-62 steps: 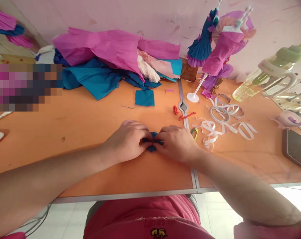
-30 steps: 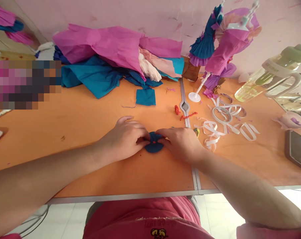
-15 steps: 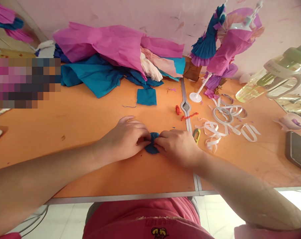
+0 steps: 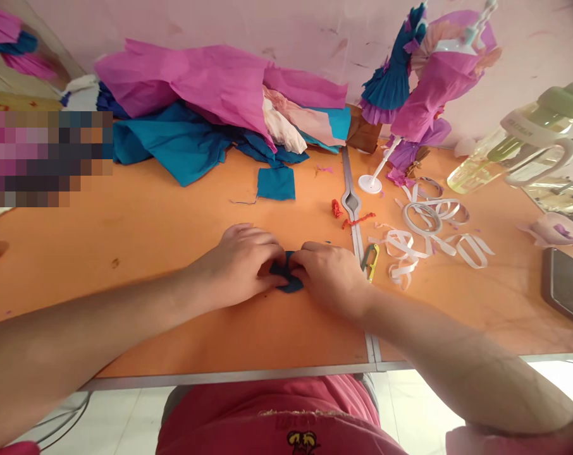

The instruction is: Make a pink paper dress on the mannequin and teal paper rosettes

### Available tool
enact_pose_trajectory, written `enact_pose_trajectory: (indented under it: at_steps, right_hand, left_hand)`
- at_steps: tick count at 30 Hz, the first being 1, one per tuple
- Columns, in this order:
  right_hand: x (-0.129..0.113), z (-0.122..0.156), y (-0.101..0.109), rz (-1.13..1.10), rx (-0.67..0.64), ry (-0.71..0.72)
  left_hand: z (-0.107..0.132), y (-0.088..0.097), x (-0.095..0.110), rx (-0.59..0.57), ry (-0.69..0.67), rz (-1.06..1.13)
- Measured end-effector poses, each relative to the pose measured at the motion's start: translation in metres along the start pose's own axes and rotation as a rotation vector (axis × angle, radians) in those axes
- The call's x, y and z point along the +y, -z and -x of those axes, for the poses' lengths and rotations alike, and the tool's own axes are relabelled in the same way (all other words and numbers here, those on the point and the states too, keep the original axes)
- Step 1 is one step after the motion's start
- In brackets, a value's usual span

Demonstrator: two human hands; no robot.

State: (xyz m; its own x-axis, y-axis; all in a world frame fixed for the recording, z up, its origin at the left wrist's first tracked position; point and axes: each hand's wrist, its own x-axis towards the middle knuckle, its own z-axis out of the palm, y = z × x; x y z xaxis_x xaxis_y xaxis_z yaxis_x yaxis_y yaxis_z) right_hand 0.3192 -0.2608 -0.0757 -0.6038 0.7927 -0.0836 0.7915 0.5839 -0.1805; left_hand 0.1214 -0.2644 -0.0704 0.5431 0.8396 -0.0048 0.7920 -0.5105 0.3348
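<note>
On the orange table, a small piece of blue crepe paper (image 4: 292, 284) lies between my two hands, partly covered by my fingers. My left hand (image 4: 248, 262) is curled at its left side, thumb and forefinger on the paper. From the right, my right hand (image 4: 331, 272) pinches it with thumb and fingertips. A flat blue square (image 4: 277, 183) of the same material rests beyond my hands, a thin thread trailing from its left. Close to my right hand are small yellow thread snips (image 4: 372, 262).
Pink sheets (image 4: 210, 76) and blue sheets (image 4: 182, 148) are heaped along the wall. At the right stand a doll form in a pink dress (image 4: 419, 101) and a clear bottle (image 4: 476, 167). White ribbon (image 4: 474, 251), a tape roll (image 4: 406, 218), red scraps (image 4: 336, 208) and a phone (image 4: 568, 284) lie about.
The fingers of both hands have shifted on the small blue piece, and its left part now shows inside my left hand's curl. My right hand has moved slightly left.
</note>
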Motion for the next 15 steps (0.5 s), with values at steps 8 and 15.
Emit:
enact_pose_trajectory:
  at_steps: [8,15]
  right_hand:
    - [-0.004,0.001,0.000,0.016,-0.013,0.035]
    - [0.020,0.000,0.006,-0.475,0.180,-0.084]
  left_hand:
    - [0.001,-0.006,-0.015,-0.034,0.010,0.019]
    - [0.015,-0.004,-0.001,0.533,-0.347,0.156]
